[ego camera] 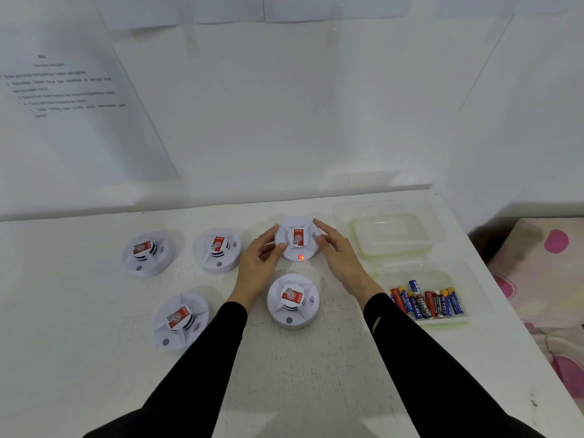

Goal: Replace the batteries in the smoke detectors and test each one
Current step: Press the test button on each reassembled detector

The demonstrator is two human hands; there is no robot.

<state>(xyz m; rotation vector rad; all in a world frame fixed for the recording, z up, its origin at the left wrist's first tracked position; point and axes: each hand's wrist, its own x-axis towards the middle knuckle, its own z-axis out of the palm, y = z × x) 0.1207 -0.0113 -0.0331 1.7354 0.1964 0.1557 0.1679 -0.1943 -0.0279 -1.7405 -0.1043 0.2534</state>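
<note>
Both hands are on one unit: the white round plastic smoke detector (297,237) at the back of the group, its small red light (301,257) glowing on the near edge. The left hand (262,257) curls fingers and thumb round the left rim. The right hand (336,251) grips the right rim between forefinger and thumb. So the lit detector is held from both sides, face up, and looks to be resting on the white bench (284,374).

Four more white round detectors of the same make lie around the lit detector. One (293,300) is just in front of it, two (218,249) (148,252) stand in a row to its left, and one (180,320) is further out to its front-left. All four are closed and face up, with dark buttons.

Right of the lit detector sits a clear plastic tub with a green rim (393,253) that looks empty. To the front-right of the lit detector, a second clear tub (442,324) holds loose blue and red batteries (426,303).

How far along? The glow suggests this unit is powered and under test, or only just tested. The other four give nothing away — there is no telling whether fresh cells are inside. One detector is visibly alive, and four have yet to show a light.
</note>
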